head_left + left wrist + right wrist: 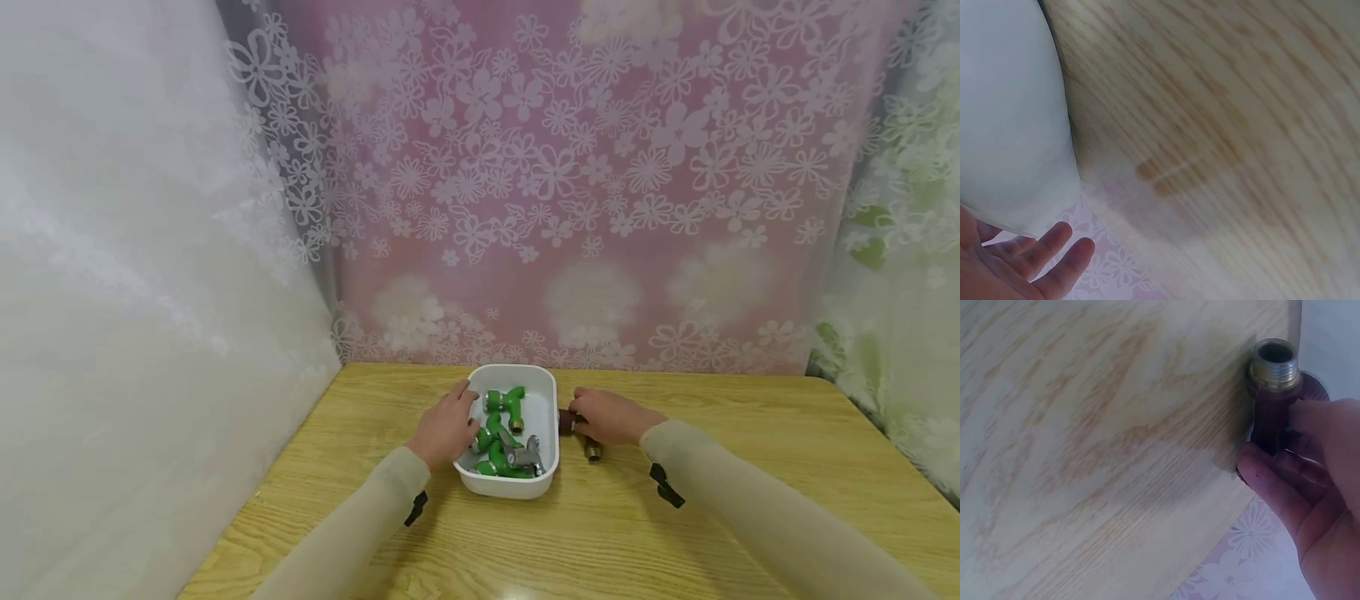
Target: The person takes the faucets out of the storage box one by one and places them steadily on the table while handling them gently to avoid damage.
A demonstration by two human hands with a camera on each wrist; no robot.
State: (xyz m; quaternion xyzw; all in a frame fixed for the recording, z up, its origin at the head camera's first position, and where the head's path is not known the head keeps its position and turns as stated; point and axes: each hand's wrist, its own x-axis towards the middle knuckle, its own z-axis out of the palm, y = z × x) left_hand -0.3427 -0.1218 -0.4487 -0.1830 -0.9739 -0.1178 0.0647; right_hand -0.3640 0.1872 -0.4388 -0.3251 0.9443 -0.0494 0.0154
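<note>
A white plastic basin [507, 487] stands on the wooden table, holding three green taps [514, 403] with threaded brass ends and a silver metal tap [526, 456]. At the basin's left rim rests my left hand [444, 427], its fingers loosely extended; the left wrist view shows fingertips past the white wall [1016, 112]. On the other side, my right hand [611, 417] grips a dark brown tap [592, 450] close beside the basin's right wall. In the right wrist view the thumb and fingers pinch the tap's body [1270, 419], with its threaded metal end [1275, 365] exposed.
The yellow wood-grain table [360, 542] extends to both sides of the basin. Behind it hangs a pink floral curtain [570, 250]. A pale sheet [150, 292] closes off the left side, and another patterned curtain [900, 333] hangs at the right.
</note>
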